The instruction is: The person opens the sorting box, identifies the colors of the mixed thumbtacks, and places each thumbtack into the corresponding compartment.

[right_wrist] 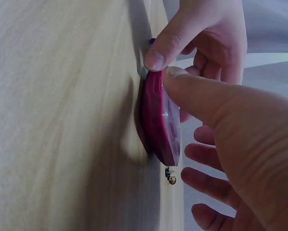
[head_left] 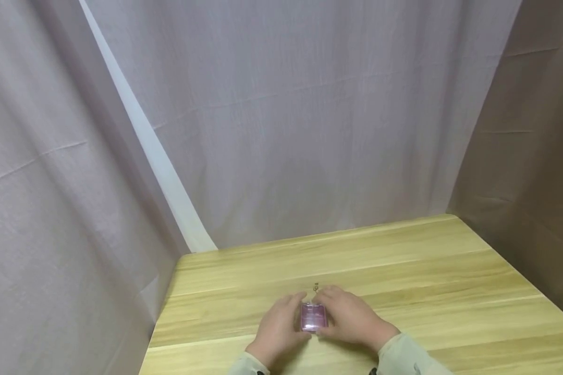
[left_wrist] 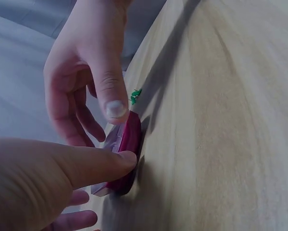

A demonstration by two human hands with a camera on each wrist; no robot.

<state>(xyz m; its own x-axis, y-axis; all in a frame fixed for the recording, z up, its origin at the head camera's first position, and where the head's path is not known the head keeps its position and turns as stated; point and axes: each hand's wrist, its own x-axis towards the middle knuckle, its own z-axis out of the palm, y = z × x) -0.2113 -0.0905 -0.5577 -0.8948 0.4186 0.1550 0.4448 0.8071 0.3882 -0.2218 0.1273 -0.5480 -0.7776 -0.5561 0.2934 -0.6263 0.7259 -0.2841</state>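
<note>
A small case (head_left: 314,317) with a clear lid and a magenta body sits between the two hands, low in the head view. My left hand (head_left: 279,325) grips its left side, the thumb at the near edge and the fingers reaching round behind. Curved about the right side is my right hand (head_left: 349,315), thumb near the front corner and index finger by the back corner. The right wrist view has both thumbs close together on one end of the case (right_wrist: 156,113). Its lid looks closed; whether its underside touches the table cannot be told.
Behind the case lies a small cluster of tiny items (head_left: 316,286), with green (left_wrist: 135,96) and gold (right_wrist: 171,180) parts. A small dark blue thing (right_wrist: 152,41) shows beyond the left thumb. The wood-grain table (head_left: 403,271) meets grey curtains (head_left: 281,156) behind and at the sides.
</note>
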